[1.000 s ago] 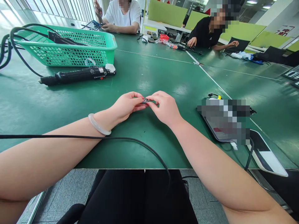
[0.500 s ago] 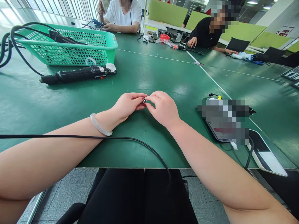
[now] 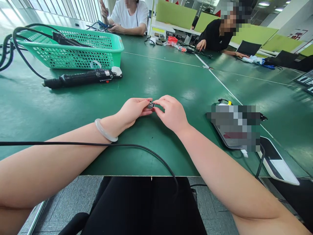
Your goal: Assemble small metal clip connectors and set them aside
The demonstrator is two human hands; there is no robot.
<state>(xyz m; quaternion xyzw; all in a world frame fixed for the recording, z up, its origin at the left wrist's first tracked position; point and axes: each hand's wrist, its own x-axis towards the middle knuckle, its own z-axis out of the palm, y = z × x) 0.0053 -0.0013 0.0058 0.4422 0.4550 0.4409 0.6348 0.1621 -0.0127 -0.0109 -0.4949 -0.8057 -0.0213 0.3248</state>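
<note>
A small black piece with whitish marks, perhaps a little circuit board, is held just above the green table. My left hand is closed on its left side, thumb on top and fingers beneath. From the right, my right hand pinches the piece's edge with thumb and forefinger. Part of the piece is hidden behind the fingers. Around my left wrist is a pale bangle.
A black electric screwdriver lies before a green basket holding cables. A black cable crosses over my left forearm. At right lie a blurred dark device and a black-and-white flat object. Two people sit across the table.
The fingers have shifted slightly around the small piece, and more of its marked face shows. Both arms have stayed nearly in place.
</note>
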